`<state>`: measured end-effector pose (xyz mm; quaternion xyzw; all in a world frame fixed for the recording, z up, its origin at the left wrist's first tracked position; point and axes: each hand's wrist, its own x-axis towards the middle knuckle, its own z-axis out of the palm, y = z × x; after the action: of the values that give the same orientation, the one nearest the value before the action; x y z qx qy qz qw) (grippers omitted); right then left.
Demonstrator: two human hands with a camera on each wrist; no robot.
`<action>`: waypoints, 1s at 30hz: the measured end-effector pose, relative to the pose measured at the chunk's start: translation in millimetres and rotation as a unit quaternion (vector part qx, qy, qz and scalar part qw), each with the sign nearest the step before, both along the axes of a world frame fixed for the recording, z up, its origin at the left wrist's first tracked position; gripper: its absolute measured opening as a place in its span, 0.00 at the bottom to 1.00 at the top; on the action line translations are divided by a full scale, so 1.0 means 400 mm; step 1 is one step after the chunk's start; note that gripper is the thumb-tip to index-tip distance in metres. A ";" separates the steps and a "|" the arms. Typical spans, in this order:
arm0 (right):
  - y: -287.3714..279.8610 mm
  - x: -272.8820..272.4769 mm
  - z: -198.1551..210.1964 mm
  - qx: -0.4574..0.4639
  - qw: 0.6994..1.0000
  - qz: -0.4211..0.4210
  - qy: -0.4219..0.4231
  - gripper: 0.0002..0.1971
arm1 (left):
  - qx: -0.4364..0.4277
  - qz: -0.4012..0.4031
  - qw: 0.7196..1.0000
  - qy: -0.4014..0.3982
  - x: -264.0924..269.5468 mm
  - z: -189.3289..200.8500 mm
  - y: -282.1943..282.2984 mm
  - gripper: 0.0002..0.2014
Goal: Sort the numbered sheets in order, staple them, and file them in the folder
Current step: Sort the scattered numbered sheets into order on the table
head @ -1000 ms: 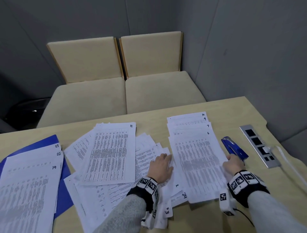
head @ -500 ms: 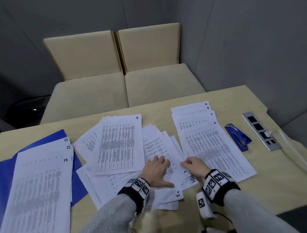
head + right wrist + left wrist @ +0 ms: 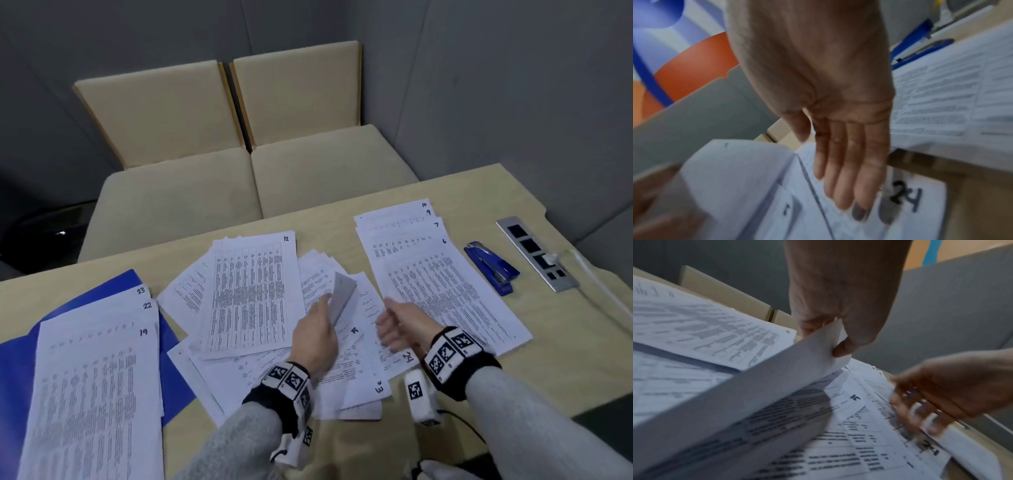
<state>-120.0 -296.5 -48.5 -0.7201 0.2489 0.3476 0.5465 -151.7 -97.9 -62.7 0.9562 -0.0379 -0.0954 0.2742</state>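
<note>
1. Three groups of sheets lie on the table (image 3: pixel 342 202) in the head view: a fanned right pile (image 3: pixel 442 284) showing 10, 9, 7 and 6, a loose middle heap (image 3: pixel 253 294) topped by sheet 12, and a left pile (image 3: pixel 92 387) showing 23, 22 and 19 on the blue folder (image 3: pixel 13 363). The stapler (image 3: pixel 491 267) sits apart, beside the right pile. Sorting looks roughly half done; stapling and filing remain.
2. Left wrist view: the left hand (image 3: pixel 840 293) pinches the corner of a lifted sheet (image 3: pixel 760 386) between thumb and fingers (image 3: pixel 844 347), raising it off the heap; sheet 24 (image 3: pixel 929 449) lies below.
3. Right wrist view: the right hand (image 3: pixel 828 81) holds nothing, its fingers (image 3: pixel 846 170) straight and together, tips just above or touching sheet 24; blur hides which.
</note>
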 end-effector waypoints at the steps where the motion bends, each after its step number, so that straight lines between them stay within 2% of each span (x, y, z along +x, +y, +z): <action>1: -0.004 -0.013 -0.003 -0.049 0.998 0.042 0.013 0.20 | -0.023 0.013 1.000 -0.011 0.005 0.000 0.013 0.31; 3: -0.002 -0.046 -0.007 -0.101 0.982 0.145 0.067 0.13 | -0.039 0.019 0.999 -0.027 0.007 0.008 0.033 0.37; 6: 0.023 -0.087 0.005 -0.101 0.952 0.257 0.129 0.15 | -0.032 -0.007 0.998 -0.059 -0.002 0.027 0.044 0.44; 9: 0.046 -0.101 0.003 -0.113 0.954 0.255 0.113 0.11 | 0.014 -0.042 0.997 -0.061 -0.001 0.030 0.056 0.47; 12: 0.048 -0.084 0.010 -0.112 0.953 0.266 0.091 0.13 | 0.073 -0.063 0.994 -0.046 0.005 0.032 0.070 0.44; 14: 0.042 -0.063 0.037 -0.079 0.954 0.284 0.059 0.11 | 0.067 -0.052 0.996 -0.040 0.000 0.033 0.076 0.40; 16: 0.027 -0.034 0.063 -0.041 0.969 0.245 0.002 0.11 | 0.031 -0.023 0.998 -0.044 -0.009 0.031 0.078 0.41; 19: 0.017 0.006 0.111 -0.068 0.975 0.120 -0.175 0.04 | -0.016 0.025 0.998 -0.064 -0.010 0.039 0.081 0.43; 21: 0.004 0.032 0.147 -0.110 0.948 -0.005 -0.299 0.02 | -0.044 0.044 0.994 -0.086 -0.001 0.050 0.087 0.42; 23: -0.006 0.058 0.192 -0.114 0.911 -0.118 -0.379 0.04 | -0.083 0.064 0.988 -0.118 0.011 0.071 0.090 0.41; 25: -0.008 0.081 0.243 -0.079 0.886 -0.195 -0.413 0.05 | -0.123 0.089 0.975 -0.160 0.026 0.108 0.090 0.40; 27: -0.003 0.100 0.289 -0.027 0.874 -0.231 -0.426 0.04 | -0.138 0.104 0.960 -0.222 0.044 0.157 0.084 0.39; 30: 0.018 0.123 0.329 0.008 0.876 -0.249 -0.414 0.18 | -0.120 0.070 0.941 -0.307 0.065 0.222 0.058 0.38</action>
<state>-70.9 -289.1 83.3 -0.7080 0.1684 -0.1274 0.6739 -125.5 -74.8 26.1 0.8992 -0.0647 0.2275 0.3682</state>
